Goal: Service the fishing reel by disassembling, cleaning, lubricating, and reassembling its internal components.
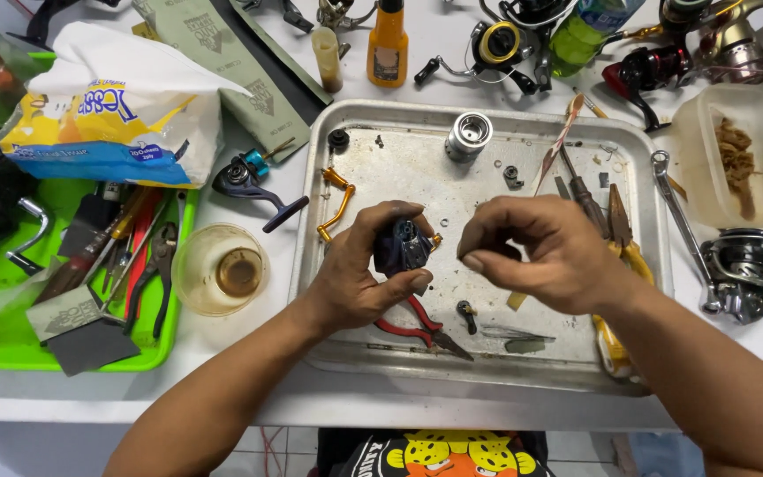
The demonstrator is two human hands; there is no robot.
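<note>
Over the middle of a shallow metal tray (642, 265), the person's left hand (359, 278) closes around a small dark blue reel body (404, 247), thumb on one side and fingers curled over the top, so that its open mechanism faces up. The right hand (545, 252) hovers just beside it, fingertips (474, 259) pinched together as if on something tiny, though whether anything sits between them cannot be told. Beneath the left hand lie red-handled pliers (417, 331), partly hidden by the palm, and a small black part (467, 311) rests close by on the tray floor. A curved gold bail arm (337, 208) lies at the tray's left side, a silver spool (468, 135) stands near the far rim, and yellow-handled pliers (624, 247) and a screwdriver (580, 190) lie under and behind the right wrist. Left of the tray, on the white table, stand a round clear cup (220, 269) with brownish residue and a black reel handle (253, 185). Farther left, a green tray (2, 349) holds pliers, brushes and sandpaper scraps, with a tissue pack (108, 106) behind it. Along the far edge stand an orange bottle (388, 44) and several fishing reels (505, 44); another reel (748, 269) lies to the right, below a clear plastic tub (735, 155).
</note>
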